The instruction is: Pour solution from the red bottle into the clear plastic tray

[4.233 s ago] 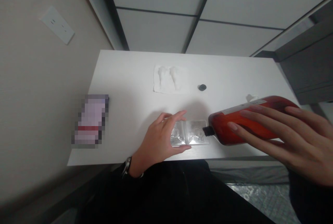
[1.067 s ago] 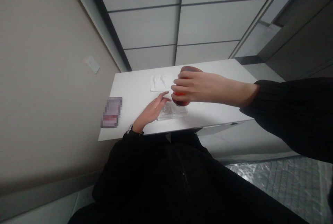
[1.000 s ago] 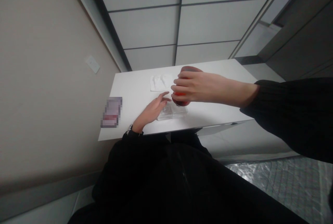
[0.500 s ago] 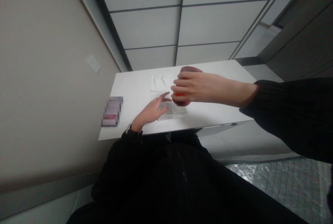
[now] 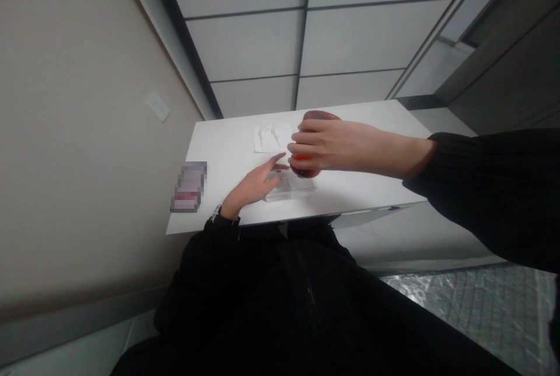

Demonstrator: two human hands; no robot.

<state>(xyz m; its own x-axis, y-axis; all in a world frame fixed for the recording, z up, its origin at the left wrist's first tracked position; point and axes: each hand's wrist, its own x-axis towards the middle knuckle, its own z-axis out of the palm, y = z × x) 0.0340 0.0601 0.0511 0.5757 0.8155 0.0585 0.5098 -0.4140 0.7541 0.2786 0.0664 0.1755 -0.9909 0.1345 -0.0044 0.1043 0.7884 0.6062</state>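
My right hand [image 5: 321,146] is wrapped from above and the right round a dark red, glossy rounded vessel [image 5: 321,115]. Its lower end shows below my fingers, over the far edge of a clear plastic box [image 5: 301,186]; whether the two touch I cannot tell. The box looks split into two compartments and lies on the white table. At its left side is my left hand [image 5: 256,182], with thumb and fingers stretched apart, the thumb over the box's left part and the fingers along its far side. My right hand hides most of the red vessel.
A white sheet of tissue or cloth [image 5: 266,139] lies flat behind the box. On the left of the white table [image 5: 367,189] is a pixelated, blurred-out item [image 5: 189,186]. A wall with a socket [image 5: 157,106] borders the left side, and pale panels [image 5: 258,44] stand behind.
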